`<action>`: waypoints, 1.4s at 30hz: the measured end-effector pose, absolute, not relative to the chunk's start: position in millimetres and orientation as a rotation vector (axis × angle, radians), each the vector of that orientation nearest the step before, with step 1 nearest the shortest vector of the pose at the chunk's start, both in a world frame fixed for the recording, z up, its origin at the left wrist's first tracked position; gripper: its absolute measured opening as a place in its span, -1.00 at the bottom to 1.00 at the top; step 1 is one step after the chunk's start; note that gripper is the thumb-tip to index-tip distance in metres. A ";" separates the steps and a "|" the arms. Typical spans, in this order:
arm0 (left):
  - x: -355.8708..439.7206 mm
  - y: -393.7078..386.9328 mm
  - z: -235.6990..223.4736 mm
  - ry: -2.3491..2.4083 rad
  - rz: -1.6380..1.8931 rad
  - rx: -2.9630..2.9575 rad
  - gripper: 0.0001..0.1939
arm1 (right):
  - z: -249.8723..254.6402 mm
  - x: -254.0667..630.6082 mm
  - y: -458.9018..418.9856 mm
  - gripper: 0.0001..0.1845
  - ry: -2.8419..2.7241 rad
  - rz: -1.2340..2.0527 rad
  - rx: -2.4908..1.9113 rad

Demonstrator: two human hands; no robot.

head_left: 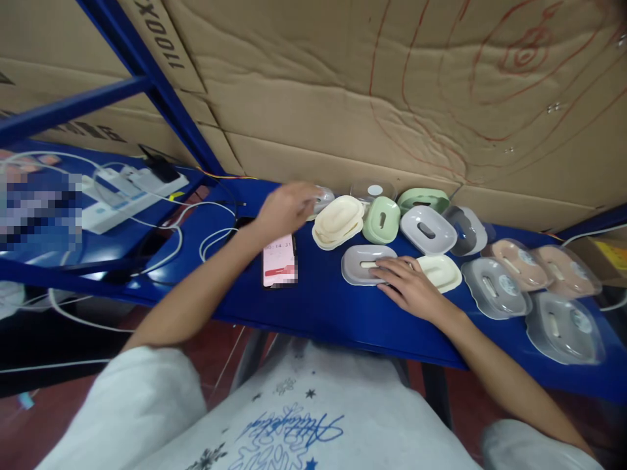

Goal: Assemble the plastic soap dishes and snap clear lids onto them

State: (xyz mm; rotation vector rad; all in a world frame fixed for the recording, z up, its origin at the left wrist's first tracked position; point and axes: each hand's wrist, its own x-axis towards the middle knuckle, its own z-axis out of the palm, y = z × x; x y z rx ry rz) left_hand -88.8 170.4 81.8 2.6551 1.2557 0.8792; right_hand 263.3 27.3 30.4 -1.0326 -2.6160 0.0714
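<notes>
My left hand (292,207) reaches to the back of the blue table, its fingers curled at the edge of a clear plastic cover (324,198). Motion blurs the fingertips a little. Fingers outstretched, my right hand (409,286) rests over the right end of a grey soap dish (353,266), near a whitish strip in its slot. A cream dish (443,273) lies just beyond that hand, partly hidden by it. Between the hands and the back wall sit stacked cream trays (337,222), a green dish (382,220) and a lilac-grey dish (428,230).
A phone (279,258) showing a timer lies below my left wrist. Several covered grey (496,287) and peach dishes (519,263) stand at the right. A power strip (132,199) with white cables is at left. Cardboard (318,117) walls the back.
</notes>
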 end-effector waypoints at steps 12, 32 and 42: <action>-108.1 240.5 78.7 1.372 0.759 2.490 -0.58 | 32.2 260.4 24.4 -0.61 -2.603 0.113 -1.077; -26.8 66.7 42.7 0.446 0.745 3.046 -0.37 | 31.5 259.2 25.8 -0.23 -2.549 0.081 -0.936; -34.6 93.8 27.4 0.499 0.673 2.937 -0.49 | 33.1 252.5 18.9 -0.04 -2.570 0.097 -0.960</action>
